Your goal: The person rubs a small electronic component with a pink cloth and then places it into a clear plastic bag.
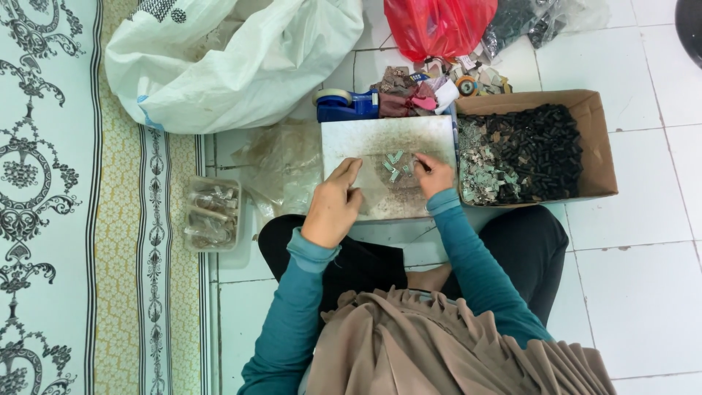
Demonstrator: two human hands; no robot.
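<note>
White floor tiles [643, 292] carried a worn board [387, 139]; the left hand [333, 205] lay loosely open on it, the right hand [433, 174] pinched small green pieces [395, 164].

Flat grey-white work board [380, 139] looking matt, scuffed, speckled. Small pale green flat pieces [395, 164] showing dull sheen. Brown cardboard box [596, 139] looking matt, papery. White woven plastic sack [241, 66] looking slightly glossy. Red plastic bag [439, 25] shining. White floor tiles [643, 285] gleaming smooth.
</note>
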